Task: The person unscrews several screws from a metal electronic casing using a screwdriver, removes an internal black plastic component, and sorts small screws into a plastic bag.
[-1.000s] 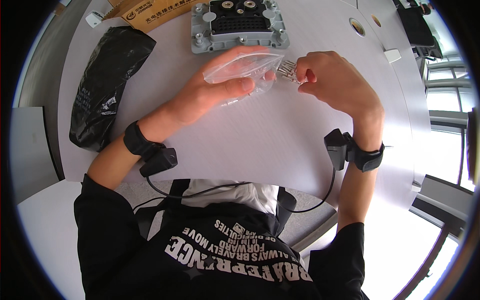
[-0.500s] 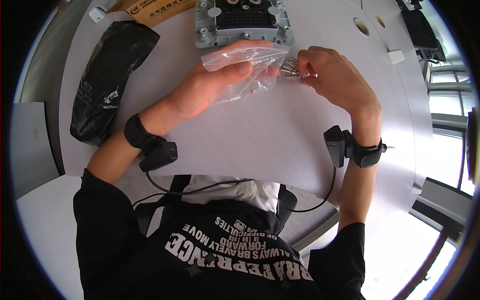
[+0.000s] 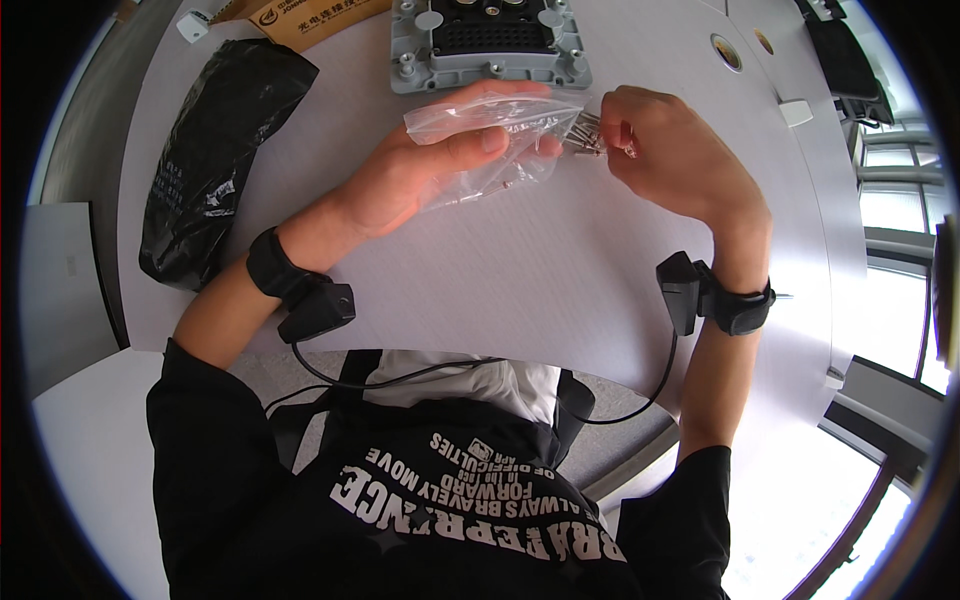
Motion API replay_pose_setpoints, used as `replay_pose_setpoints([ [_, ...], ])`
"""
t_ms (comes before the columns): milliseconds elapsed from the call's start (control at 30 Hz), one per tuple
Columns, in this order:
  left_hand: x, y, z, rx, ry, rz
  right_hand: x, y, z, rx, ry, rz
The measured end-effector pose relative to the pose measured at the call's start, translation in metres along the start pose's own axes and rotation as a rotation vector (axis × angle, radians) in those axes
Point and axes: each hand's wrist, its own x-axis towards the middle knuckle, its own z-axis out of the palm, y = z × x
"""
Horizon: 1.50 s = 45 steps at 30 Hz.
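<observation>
A clear zip bag [image 3: 475, 187] is in my left hand [image 3: 390, 182], thumb on its near face and the other fingers behind it. The bag's mouth faces right, and one tiny metal piece shows near its lower edge. Just right of the bag, a small heap of silvery screws [image 3: 586, 134] lies on the table. My right hand [image 3: 685, 155] is at the right side of this heap, its fingers curled in and closed on screws. The fingertips partly hide how many it holds.
Beyond my hands stands a grey metal housing [image 3: 410, 75] with a black centre. At the left lie a black plastic package [image 3: 215, 160] and an open cardboard box [image 3: 310, 25]. Cables run from the black devices [image 3: 318, 312] strapped on both wrists. A round grommet [image 3: 726, 53] sits at far right.
My right hand has shifted slightly to the right, uncovering a little more of the screw heap. My left hand and the bag have hardly moved.
</observation>
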Motion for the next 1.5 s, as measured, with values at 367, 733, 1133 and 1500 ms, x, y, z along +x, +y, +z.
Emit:
replay_pose_setpoints([
  [367,-0.001,0.009,0.007,0.053,-0.046,-0.066,-0.002,-0.038,-0.024,0.716,0.209,-0.391],
  [733,0.000,-0.003,0.000,0.027,-0.035,0.036,0.003,-0.024,-0.025,0.450,0.375,-0.331],
  [1133,0.000,-0.005,-0.003,-0.077,-0.002,0.054,0.004,0.005,0.013,0.066,-0.010,-0.076],
  [1500,-0.001,-0.001,0.000,0.026,-0.054,0.026,0.001,-0.009,-0.017,0.154,0.195,-0.175],
])
